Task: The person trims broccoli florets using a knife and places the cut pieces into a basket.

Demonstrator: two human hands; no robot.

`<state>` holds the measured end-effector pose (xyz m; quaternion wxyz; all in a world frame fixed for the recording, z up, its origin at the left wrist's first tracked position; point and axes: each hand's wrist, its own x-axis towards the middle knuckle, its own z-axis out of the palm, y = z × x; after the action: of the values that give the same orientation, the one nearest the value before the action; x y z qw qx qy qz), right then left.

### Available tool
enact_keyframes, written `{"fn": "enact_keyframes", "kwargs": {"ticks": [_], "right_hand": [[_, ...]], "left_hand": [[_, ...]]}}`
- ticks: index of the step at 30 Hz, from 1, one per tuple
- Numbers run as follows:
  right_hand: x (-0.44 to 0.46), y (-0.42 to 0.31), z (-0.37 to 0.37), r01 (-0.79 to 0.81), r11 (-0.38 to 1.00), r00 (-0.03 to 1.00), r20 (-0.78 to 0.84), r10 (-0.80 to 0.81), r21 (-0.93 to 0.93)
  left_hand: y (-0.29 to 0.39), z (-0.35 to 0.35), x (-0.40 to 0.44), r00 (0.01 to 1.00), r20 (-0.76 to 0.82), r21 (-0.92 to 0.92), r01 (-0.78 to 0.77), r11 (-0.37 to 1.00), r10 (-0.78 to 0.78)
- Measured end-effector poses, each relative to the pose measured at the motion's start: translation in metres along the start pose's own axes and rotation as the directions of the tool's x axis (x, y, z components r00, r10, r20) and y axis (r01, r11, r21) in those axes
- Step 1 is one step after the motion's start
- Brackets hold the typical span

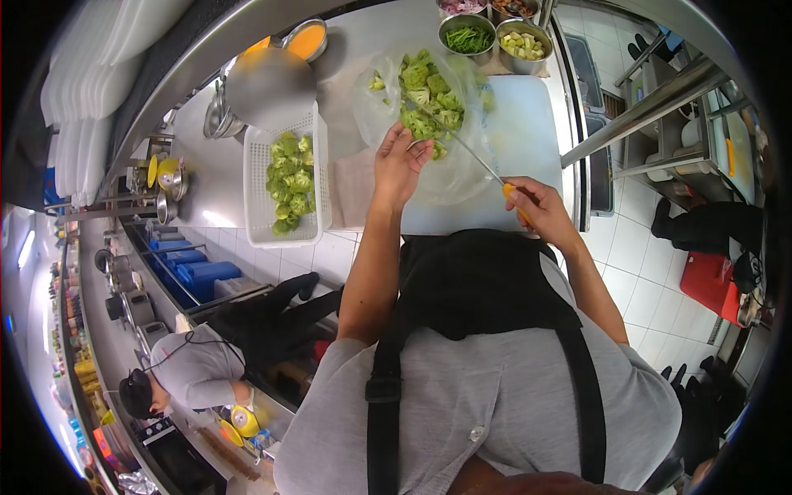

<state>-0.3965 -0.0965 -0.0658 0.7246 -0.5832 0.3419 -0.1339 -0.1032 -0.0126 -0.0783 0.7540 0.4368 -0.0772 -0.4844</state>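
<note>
Broccoli: the heap (431, 82) lay in a clear plastic bag (452, 186), which rested partly on the board (528, 115).
Left hand: this hand (402, 161) was at seven o'clock of the heap, its fingers bent and at the green edge; whether they gripped a piece, I could not tell.
Right hand: this one (532, 206), at five o'clock, was closed around the orange handle of the knife (477, 155).
Blade: it pointed towards eleven o'clock, with its tip among the broccoli.
Basket: the white basket (257, 198), at eight o'clock, held more green pieces (290, 181).
</note>
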Motion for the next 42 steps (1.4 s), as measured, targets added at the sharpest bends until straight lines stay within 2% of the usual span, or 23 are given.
{"fn": "enact_keyframes", "kwargs": {"ticks": [8, 23, 35, 37, 42], "right_hand": [[-0.003, -0.006, 0.003, 0.043, 0.999, 0.999, 0.014, -0.042, -0.030], [-0.004, -0.002, 0.000, 0.097, 0.990, 0.995, 0.037, -0.094, -0.100], [-0.001, 0.006, 0.000, 0.166, 0.979, 0.986, 0.037, -0.163, -0.122], [0.005, 0.013, 0.005, 0.239, 0.963, 0.971, 0.020, -0.239, -0.125], [0.020, -0.001, 0.015, 0.127, 0.980, 0.991, -0.010, -0.130, -0.155]], "left_hand": [[0.001, -0.002, -0.002, 0.999, 0.037, -0.027, -0.015, 1.000, 0.016], [0.001, -0.005, 0.003, 0.997, -0.063, -0.021, -0.041, 0.999, 0.040], [0.000, -0.007, 0.004, 0.998, -0.037, -0.052, -0.058, 0.997, 0.056], [-0.002, -0.006, 0.003, 0.996, -0.065, -0.003, -0.055, 0.998, 0.055], [-0.018, -0.001, -0.015, 0.999, 0.016, 0.143, 0.044, 0.989, -0.047]]}}
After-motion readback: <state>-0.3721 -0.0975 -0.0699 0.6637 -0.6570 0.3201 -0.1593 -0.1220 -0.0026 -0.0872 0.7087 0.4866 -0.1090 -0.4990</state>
